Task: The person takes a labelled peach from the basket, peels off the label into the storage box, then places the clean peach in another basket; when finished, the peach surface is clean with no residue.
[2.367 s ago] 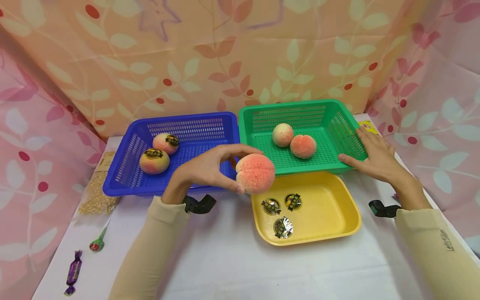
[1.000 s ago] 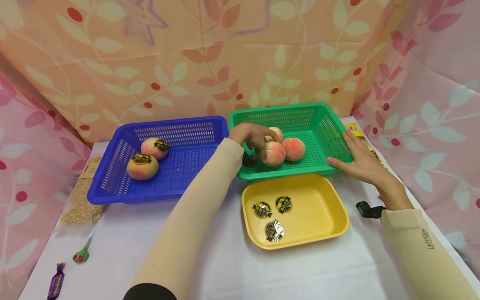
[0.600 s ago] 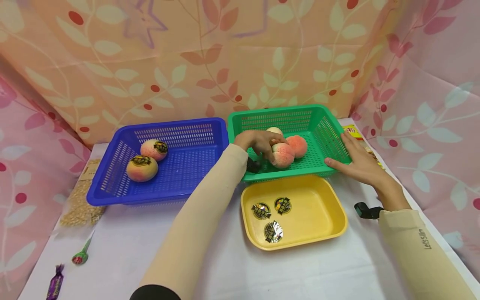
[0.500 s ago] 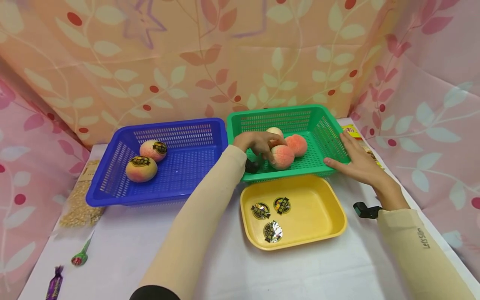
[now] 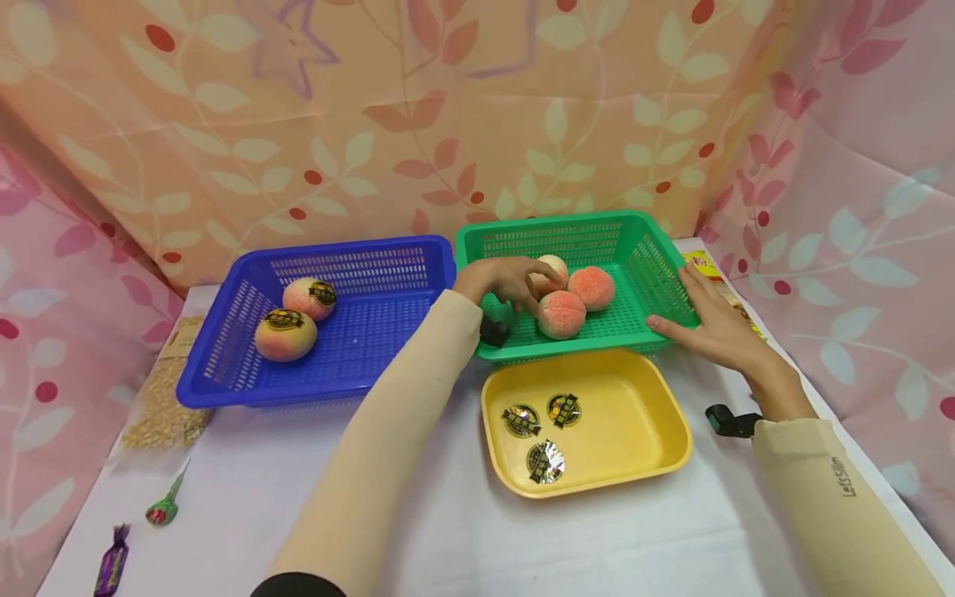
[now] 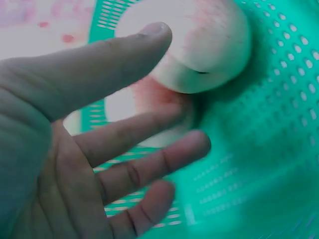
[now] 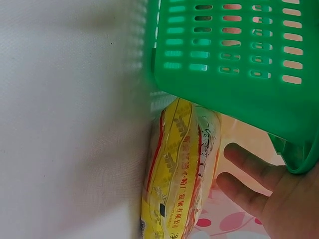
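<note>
Three peaches sit together in the green basket point(image 5: 485, 240): a front peach point(image 5: 562, 315), a redder peach point(image 5: 593, 288) on its right and a paler peach point(image 5: 554, 270) behind. My left hand point(image 5: 501, 282) is inside the basket at its left, fingers spread beside the front peach. In the left wrist view, the thumb overlaps the nearest peach point(image 6: 209, 40), and the other fingers are apart, gripping nothing. My right hand point(image 5: 712, 319) rests on the basket's right rim with its fingers extended. In the right wrist view, its fingers point(image 7: 249, 194) lie beyond the green rim.
The blue basket point(image 5: 373, 385) at left holds two peaches with black stickers point(image 5: 287, 334). In front, a yellow tray point(image 5: 612, 477) contains three round stickers point(image 5: 546, 461). A grain bag point(image 5: 167, 406), a lollipop point(image 5: 162, 507) and a purple-wrapped candy point(image 5: 112, 564) lie left; a yellow packet point(image 7: 172, 169) lies right.
My left hand carried a peach from above the yellow tray into the green basket and put it beside the other two. Its fingers have just loosened from it. My right hand stayed on the rim.
</note>
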Tool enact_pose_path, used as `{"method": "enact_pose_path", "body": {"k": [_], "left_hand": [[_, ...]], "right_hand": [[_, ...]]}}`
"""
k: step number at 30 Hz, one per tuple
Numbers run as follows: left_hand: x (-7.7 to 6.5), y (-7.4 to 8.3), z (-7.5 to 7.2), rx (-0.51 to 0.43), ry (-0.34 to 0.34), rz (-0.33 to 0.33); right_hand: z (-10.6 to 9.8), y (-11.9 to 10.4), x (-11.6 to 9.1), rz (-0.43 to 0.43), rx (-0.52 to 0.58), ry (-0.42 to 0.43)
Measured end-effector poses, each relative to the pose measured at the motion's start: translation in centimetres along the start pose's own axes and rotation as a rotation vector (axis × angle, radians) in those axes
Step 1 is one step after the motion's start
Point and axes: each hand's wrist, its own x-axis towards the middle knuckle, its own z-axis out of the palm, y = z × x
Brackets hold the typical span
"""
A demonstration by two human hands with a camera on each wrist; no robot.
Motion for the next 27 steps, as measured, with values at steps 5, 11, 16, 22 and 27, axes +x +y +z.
{"method": "enact_pose_path", "body": {"k": [5,11,16,22,27], "left_hand": [[-2.7,1.1,-0.5,0.075,0.101,0.109],[-6.7,1.4,0.5,0.001,0.224,0.316],[-10.3,0.4,2.1,-0.05,0.323,0.371],[-14.5,-2.4,3.9,-0.123,0.481,0.358],[-18.2,-5.5,5.2,-0.162,0.676,0.252]], "right_hand": [[-0.3,0.4,0.3,0.007,-0.012,-0.007],[-0.8,1.1,0.2,0.012,-0.008,-0.017],[-1.2,1.6,0.0,0.016,0.0,-0.02],[-1.5,2.3,-0.1,-0.009,-0.007,-0.003],[-1.7,2.7,-0.3,-0.014,-0.012,-0.002]]}}
